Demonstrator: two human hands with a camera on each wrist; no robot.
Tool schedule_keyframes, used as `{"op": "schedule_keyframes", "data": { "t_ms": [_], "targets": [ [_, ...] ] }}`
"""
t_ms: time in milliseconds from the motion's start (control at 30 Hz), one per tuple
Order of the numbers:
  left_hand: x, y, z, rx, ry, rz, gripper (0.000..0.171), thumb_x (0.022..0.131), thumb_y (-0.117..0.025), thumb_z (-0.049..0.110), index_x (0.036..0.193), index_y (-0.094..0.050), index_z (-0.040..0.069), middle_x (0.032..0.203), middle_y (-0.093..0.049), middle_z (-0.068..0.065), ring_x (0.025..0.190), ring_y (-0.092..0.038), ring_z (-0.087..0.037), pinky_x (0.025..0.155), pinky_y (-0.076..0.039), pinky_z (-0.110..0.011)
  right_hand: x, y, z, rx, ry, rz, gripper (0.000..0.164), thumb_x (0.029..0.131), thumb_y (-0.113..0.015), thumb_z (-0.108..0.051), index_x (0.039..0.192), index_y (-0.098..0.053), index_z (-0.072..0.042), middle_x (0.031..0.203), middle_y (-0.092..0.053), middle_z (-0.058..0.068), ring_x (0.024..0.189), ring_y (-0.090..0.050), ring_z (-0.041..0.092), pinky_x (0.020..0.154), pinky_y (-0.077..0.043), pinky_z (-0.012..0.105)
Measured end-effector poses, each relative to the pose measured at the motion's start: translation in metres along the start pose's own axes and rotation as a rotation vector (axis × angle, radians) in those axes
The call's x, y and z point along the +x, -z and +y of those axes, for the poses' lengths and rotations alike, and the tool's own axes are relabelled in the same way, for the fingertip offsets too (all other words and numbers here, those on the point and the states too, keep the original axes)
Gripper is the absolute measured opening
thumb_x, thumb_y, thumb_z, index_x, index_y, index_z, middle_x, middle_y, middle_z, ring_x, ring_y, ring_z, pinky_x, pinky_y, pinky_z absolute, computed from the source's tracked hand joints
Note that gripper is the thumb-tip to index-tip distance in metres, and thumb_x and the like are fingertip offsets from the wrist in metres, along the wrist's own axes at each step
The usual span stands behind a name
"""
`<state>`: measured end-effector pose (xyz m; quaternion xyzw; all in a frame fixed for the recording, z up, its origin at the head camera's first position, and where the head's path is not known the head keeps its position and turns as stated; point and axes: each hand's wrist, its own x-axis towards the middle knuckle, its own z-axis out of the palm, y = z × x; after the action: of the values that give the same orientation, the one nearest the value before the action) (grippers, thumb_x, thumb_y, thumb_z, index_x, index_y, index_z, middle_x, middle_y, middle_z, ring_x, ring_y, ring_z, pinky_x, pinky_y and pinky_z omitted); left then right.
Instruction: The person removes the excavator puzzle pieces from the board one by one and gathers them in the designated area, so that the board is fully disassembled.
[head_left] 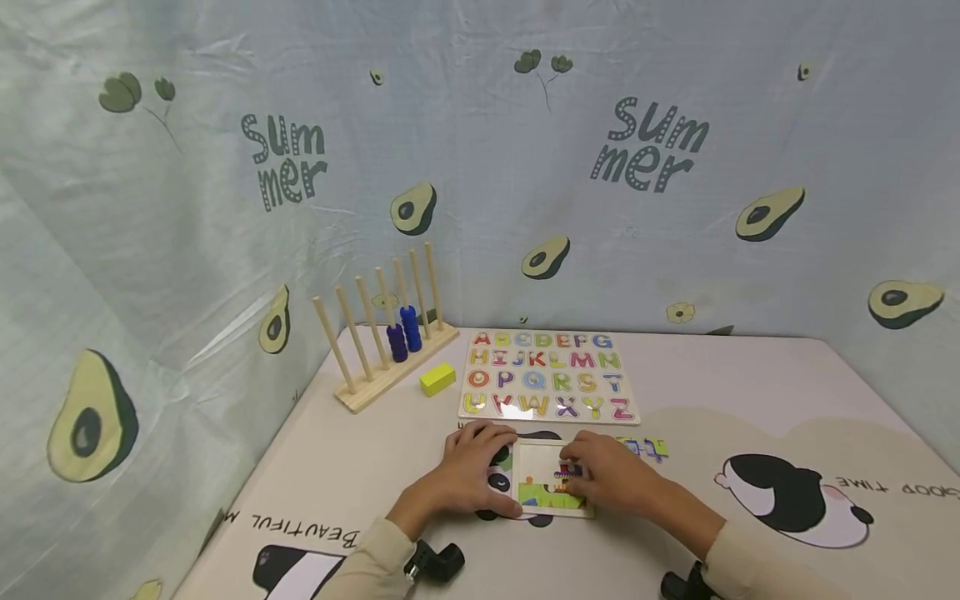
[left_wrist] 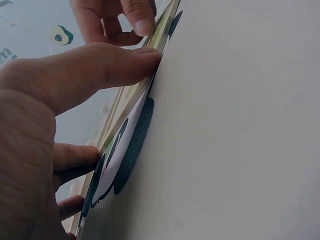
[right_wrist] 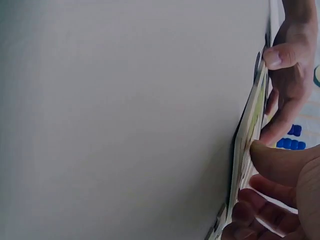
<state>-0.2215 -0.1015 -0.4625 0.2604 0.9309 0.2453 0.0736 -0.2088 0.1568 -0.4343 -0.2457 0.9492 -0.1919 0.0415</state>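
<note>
Head view: we see a pale table printed with animals and lettering, backed by a pale cloth bearing avocados and the word "summer". At left centre stand a peg rack with blue beads and a yellow block; at centre, a letter board. The tray lies on the table at lower centre, its lower part filled with coloured pieces. We note loose pieces just to its right. The left hand spans the tray's left side, fingers at the upper corner and thumb at the lower, gripping it. The right hand bends over the right side, thumb and fingers slightly parted around a dark piece; we cannot tell whether it is pinched.

Left wrist view: bare table fills the right half. We find the left thumb laid along the tray's edge, with other fingers against its side at lower left; the right hand appears at the top.

Right wrist view: table occupies the left. We see the right thumb on the tray at lower right, fingers curled below it; the left hand is at upper right.
</note>
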Motion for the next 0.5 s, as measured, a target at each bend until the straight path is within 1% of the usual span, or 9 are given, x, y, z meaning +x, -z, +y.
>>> {"op": "schedule_keyframes", "data": {
  "t_ms": [100,200,500],
  "targets": [
    [0.0003,0.0007,0.0,-0.003,-0.005,0.001,0.095,0.068,-0.08,0.061,0.148,-0.051,0.02,0.154,-0.043,0.005,0.146,-0.023,-0.027,0.114,-0.021,-0.058,0.0013,-0.0021,-0.0027,-0.023,-0.03,-0.014,0.03,0.084,-0.083,-0.024,0.11,-0.074,-0.011,0.096,-0.058,-0.009,0.083,-0.05,0.01,0.078,-0.048,0.035],
    [0.0008,0.0022,0.0006,-0.006,-0.007,0.004,0.095,0.068,-0.08,0.061,0.148,-0.051,0.02,0.154,-0.043,0.004,0.146,-0.023,-0.027,0.114,-0.02,-0.058,0.0025,-0.0035,-0.0036,-0.034,-0.049,-0.003,0.03,0.083,-0.084,-0.024,0.109,-0.074,-0.012,0.094,-0.058,-0.009,0.082,-0.05,0.011,0.078,-0.049,0.035],
    [0.0009,0.0005,-0.0006,-0.008,-0.003,0.003,0.094,0.067,-0.08,0.061,0.147,-0.052,0.02,0.154,-0.043,0.005,0.145,-0.024,-0.028,0.113,-0.021,-0.058,0.0023,-0.0072,-0.0055,0.034,-0.127,0.022,0.026,0.079,-0.087,-0.02,0.101,-0.074,-0.013,0.084,-0.056,-0.008,0.08,-0.05,0.014,0.079,-0.048,0.037]
  ]
}}
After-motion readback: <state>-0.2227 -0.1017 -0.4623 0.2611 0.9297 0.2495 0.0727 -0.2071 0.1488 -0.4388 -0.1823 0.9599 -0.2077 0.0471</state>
